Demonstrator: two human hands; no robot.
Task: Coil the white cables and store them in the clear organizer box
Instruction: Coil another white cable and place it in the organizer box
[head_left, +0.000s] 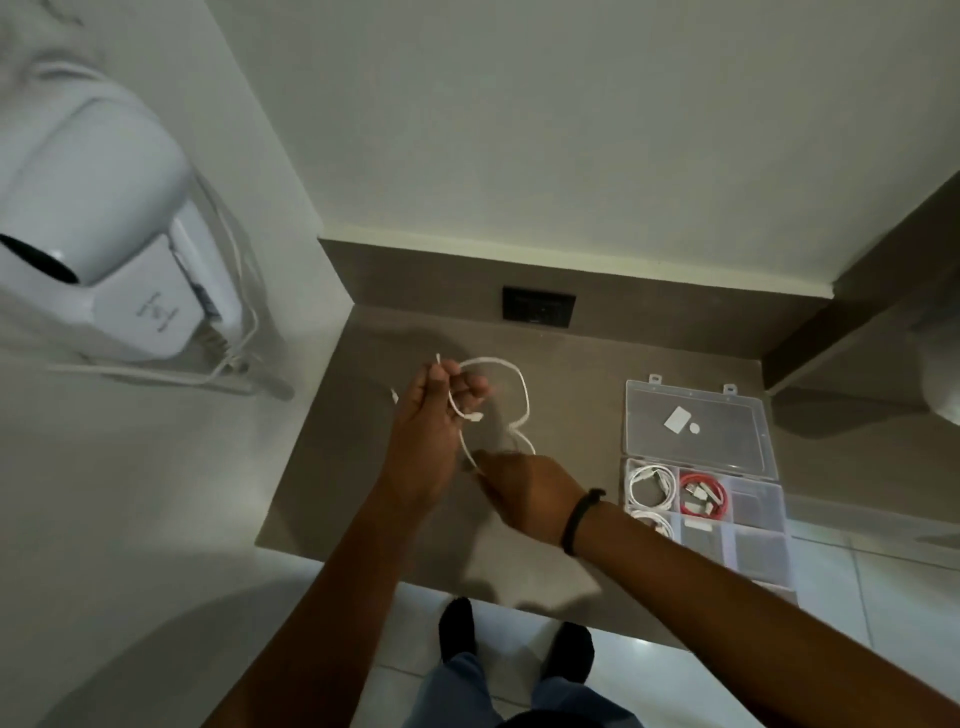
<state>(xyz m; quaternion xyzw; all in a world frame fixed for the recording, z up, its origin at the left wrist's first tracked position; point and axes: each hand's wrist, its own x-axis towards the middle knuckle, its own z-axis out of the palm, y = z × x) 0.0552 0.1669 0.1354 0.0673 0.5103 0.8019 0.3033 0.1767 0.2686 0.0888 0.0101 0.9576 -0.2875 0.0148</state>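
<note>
Looping above the brown counter (363, 493), the white cable (522, 395) runs between both hands: the left hand (441, 410) grips several turns, the right hand (524, 493) pinches its lower stretch. Well right, the clear organizer box (748, 551) lies open, holding coiled white cables (649, 488) and a red cable (706, 493).

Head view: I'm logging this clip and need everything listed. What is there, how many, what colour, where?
white cable: one, white, looped above the counter, held by both hands
organizer box: one, clear, open, at the counter's right edge
coiled white cables: two, white, in the box's left compartments
red cable: one, red, coiled in a compartment beside them
counter: one, brown
wall socket: one, black, behind the counter
hair dryer: one, white, wall-mounted at left
wristband: one, black, right wrist
left hand: closed on the cable
right hand: pinching the cable
</note>
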